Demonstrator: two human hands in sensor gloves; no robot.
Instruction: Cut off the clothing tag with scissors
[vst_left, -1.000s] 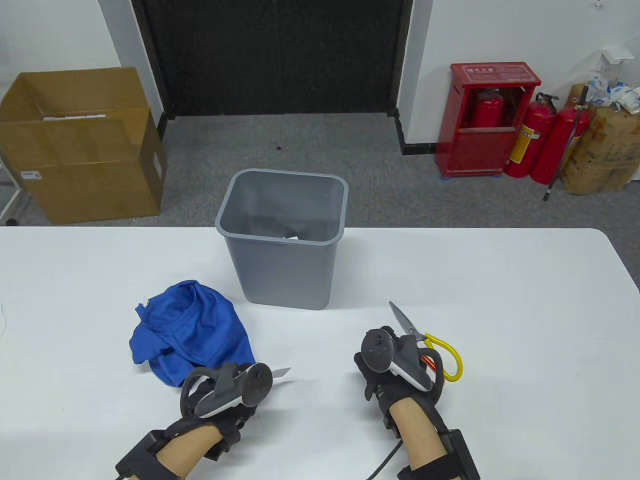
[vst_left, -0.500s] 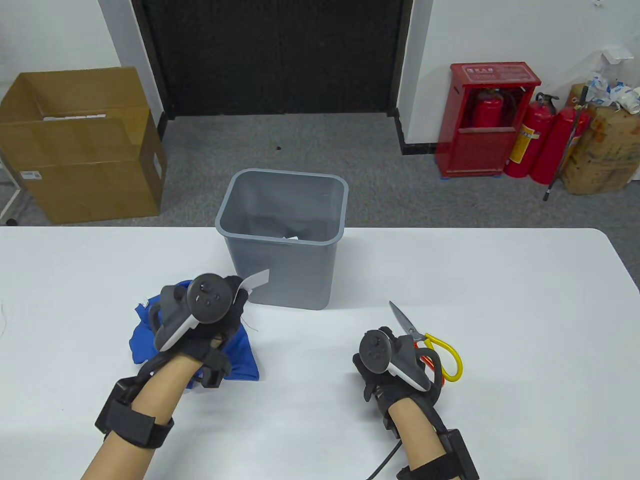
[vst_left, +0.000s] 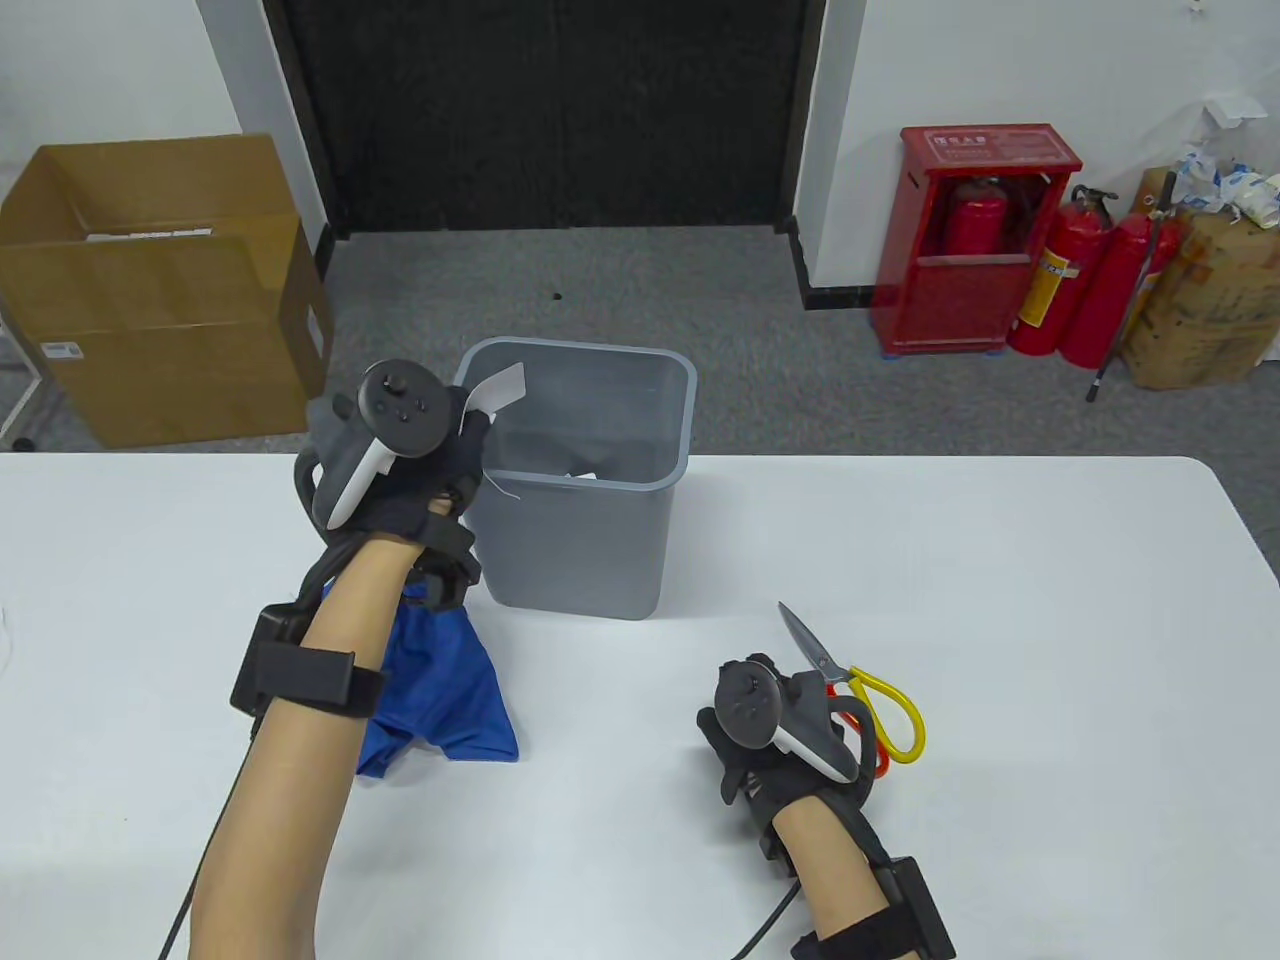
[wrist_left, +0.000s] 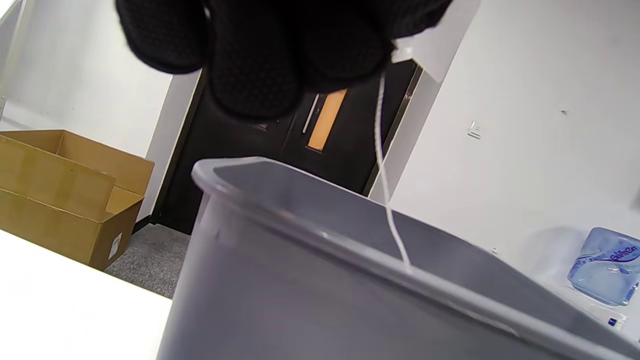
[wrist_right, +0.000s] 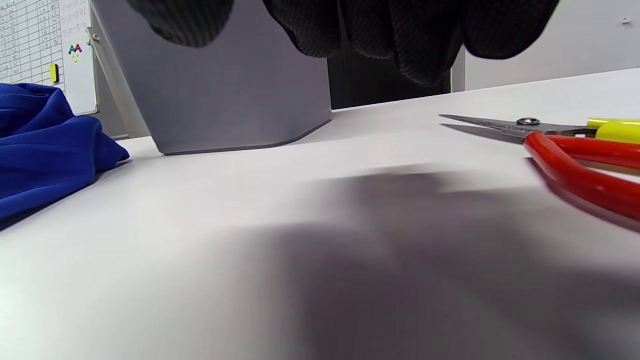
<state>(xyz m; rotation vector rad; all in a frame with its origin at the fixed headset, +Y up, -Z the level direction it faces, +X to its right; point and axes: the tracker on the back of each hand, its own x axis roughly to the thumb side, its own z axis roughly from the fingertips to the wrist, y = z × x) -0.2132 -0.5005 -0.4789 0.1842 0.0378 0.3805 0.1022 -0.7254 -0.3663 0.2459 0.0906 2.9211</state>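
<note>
My left hand is raised over the left rim of the grey bin and pinches a white clothing tag, with its thin string dangling. In the left wrist view the fingertips hold the tag and the string hangs onto the bin's rim. The blue garment lies on the table under my left forearm. My right hand rests empty on the table beside the scissors, which lie flat with a red and a yellow handle.
A white scrap lies inside the bin. The bin stands at the table's far edge. A cardboard box and a red fire extinguisher cabinet stand on the floor beyond the table. The garment also shows at left in the right wrist view.
My left hand has carried the tag from the table's front, over the blue garment, up to the bin's left rim. The right hand and the scissors have hardly moved.
</note>
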